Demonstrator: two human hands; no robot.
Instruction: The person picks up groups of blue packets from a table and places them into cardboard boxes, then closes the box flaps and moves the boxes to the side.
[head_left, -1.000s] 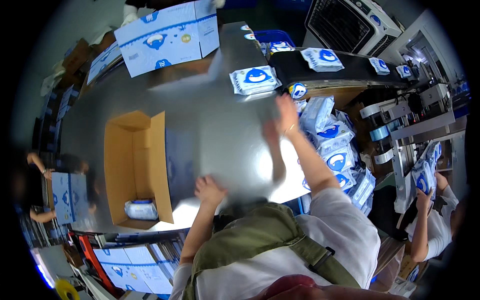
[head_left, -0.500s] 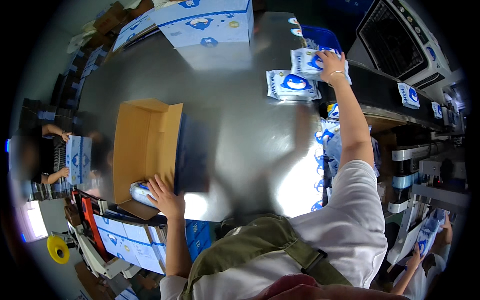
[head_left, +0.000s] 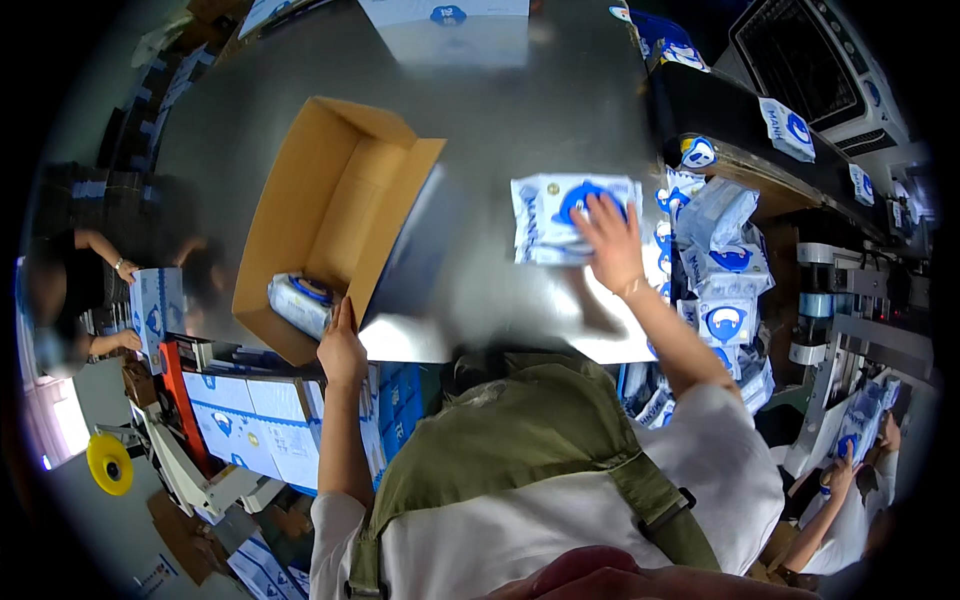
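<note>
Right hand [head_left: 610, 240] has drawn a white-and-blue pack [head_left: 560, 215] off the far pile — palm flat, fingers spread — while the left hand [head_left: 342, 352] steadies the cardboard box [head_left: 330, 210], fingers closed on its edge.

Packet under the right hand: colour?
White packet with a blue print, under the right hand; head view.

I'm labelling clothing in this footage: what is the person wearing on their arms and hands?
Both forearms are bare below short white sleeves. The left hand and the right hand have no gloves. A thin band sits at the right wrist. An olive-green apron with a strap covers the chest.
</note>
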